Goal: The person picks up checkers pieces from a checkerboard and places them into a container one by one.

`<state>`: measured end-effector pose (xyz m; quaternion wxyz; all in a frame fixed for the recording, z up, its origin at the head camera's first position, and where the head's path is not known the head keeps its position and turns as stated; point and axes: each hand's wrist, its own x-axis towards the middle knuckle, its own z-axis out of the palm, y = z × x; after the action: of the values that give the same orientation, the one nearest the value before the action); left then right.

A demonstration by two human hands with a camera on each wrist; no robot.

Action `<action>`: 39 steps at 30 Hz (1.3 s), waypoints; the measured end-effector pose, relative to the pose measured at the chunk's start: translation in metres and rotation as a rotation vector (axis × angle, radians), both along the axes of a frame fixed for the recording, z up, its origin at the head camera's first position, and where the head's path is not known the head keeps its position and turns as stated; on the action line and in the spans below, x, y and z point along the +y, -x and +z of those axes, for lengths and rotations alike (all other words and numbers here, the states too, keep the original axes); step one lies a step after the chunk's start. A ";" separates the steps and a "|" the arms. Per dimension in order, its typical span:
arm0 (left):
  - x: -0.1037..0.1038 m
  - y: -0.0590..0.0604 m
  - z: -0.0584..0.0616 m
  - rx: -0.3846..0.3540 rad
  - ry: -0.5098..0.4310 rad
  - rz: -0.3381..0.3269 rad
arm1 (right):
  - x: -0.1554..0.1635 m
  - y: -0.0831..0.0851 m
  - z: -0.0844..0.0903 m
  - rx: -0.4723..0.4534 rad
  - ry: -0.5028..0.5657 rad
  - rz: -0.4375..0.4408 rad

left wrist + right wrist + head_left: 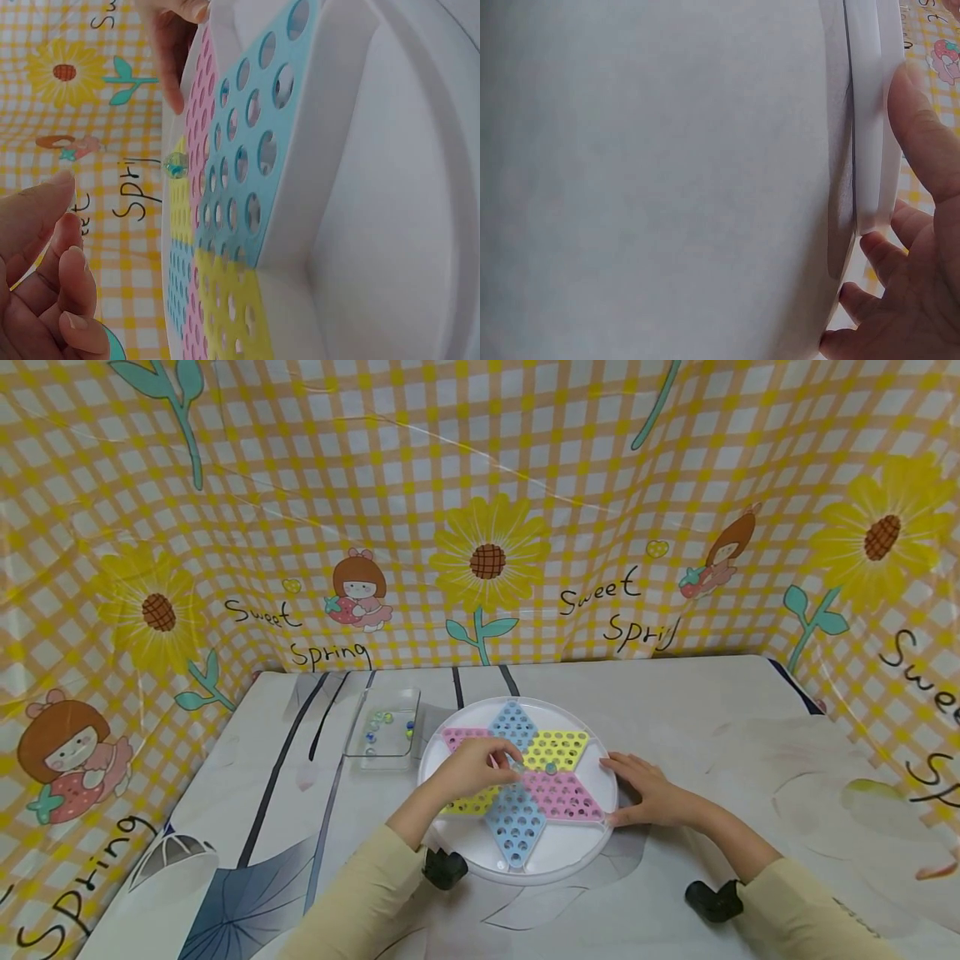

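The left hand [474, 768] hovers over the middle of the round board [480, 852], fingers loosely curled; whether it pinches anything is hidden. A glass marble [176, 164] sits in a hole just beside it. The right hand [651, 792] lies flat, fingers relaxed, against the board's right rim. A clear tray [381, 752] with more marbles stands near on the surface [712, 710].

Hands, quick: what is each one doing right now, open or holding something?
Left hand: over the board middle, fingers loosely curled, holding nothing; a marble sits on the board nearby.
Right hand: open, fingers resting against the board's right rim.
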<state>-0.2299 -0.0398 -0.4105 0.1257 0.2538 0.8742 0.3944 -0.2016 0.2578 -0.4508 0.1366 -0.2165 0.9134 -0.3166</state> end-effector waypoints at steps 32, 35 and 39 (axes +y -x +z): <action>-0.035 0.015 0.014 0.091 -0.084 -0.055 | -0.001 0.000 0.000 0.007 0.002 -0.002; -0.040 0.015 0.016 0.098 -0.086 -0.052 | -0.001 0.000 -0.001 0.010 0.000 -0.003; -0.048 0.017 0.017 0.099 -0.082 -0.027 | -0.001 0.001 -0.002 0.006 0.002 -0.006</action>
<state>-0.2468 -0.0876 -0.3937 0.0771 0.2898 0.8590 0.4151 -0.2024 0.2570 -0.4527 0.1328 -0.2150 0.9141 -0.3171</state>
